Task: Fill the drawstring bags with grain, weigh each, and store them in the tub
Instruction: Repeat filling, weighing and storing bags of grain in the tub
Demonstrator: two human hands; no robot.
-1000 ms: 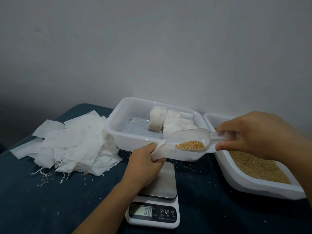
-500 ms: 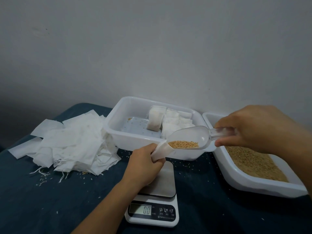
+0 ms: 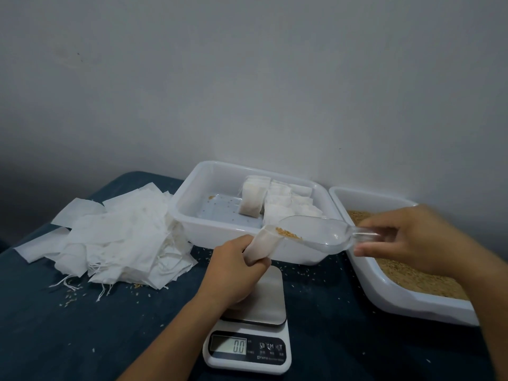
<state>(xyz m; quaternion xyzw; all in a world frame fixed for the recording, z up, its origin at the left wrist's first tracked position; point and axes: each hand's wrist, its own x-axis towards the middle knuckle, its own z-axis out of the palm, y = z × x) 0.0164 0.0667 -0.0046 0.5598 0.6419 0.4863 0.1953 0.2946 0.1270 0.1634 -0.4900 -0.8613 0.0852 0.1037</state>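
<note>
We see the left hand (image 3: 233,273) gripping a small white drawstring bag (image 3: 259,244) above the steel-topped digital scale (image 3: 251,320); the right hand (image 3: 406,240) pinches a clear plastic scoop (image 3: 316,233), tipping brown grain (image 3: 288,233) into the bag's mouth. The white plastic tub (image 3: 220,229) sits just behind.

White drawstring bags (image 3: 118,237) and white tubs (image 3: 189,204) are sitting on a dark blue worktop (image 3: 82,339); golden-brown grain (image 3: 412,273) is filling one tub's right-edge neighbour.

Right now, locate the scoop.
Head view, centre-right: the clear scoop is held by the right hand, tipped into the bag, above the scale.
</note>
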